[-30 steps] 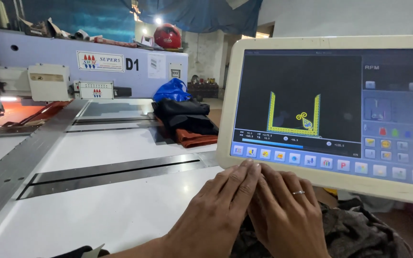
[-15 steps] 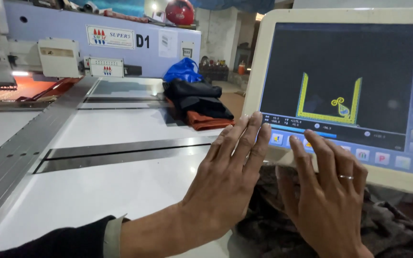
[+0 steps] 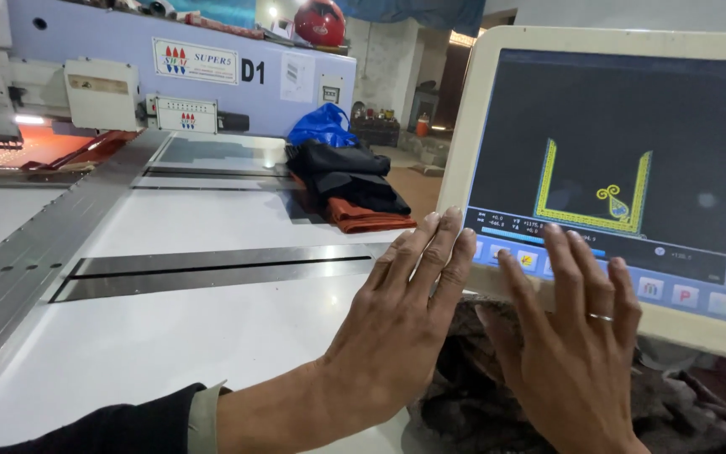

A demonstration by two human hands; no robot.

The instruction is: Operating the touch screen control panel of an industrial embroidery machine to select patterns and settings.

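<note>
Head view, left hand: your left hand (image 3: 397, 324) is open and flat, fingers pressed together and pointing up, their tips touching the near left edge of the touchscreen panel (image 3: 623, 181). It grips nothing.
Head view, right hand: your right hand (image 3: 569, 357) is open too, fingers slightly spread, a thin metal ring (image 3: 600, 317) on one. Its fingertips lie on the row of small square buttons along the screen's lower edge.
Panel: a smooth cream plastic frame with rounded corners, at the right of the scene and tilted toward you. The dark glass shows a yellow U-shaped border with a small curled motif inside.
Under your hands: a crumpled, dark mottled cloth (image 3: 481, 403) lies low and near, just below the panel.
Table: the white table (image 3: 170, 336) is smooth and glossy, with brushed metal strips (image 3: 212, 269) set into it.
Farther back: folded black and orange fabric (image 3: 350, 189) is stacked at the table's far edge, a blue plastic bag (image 3: 323, 126) behind it.
Far left: the pale blue embroidery machine (image 3: 128, 76) spans the back.
</note>
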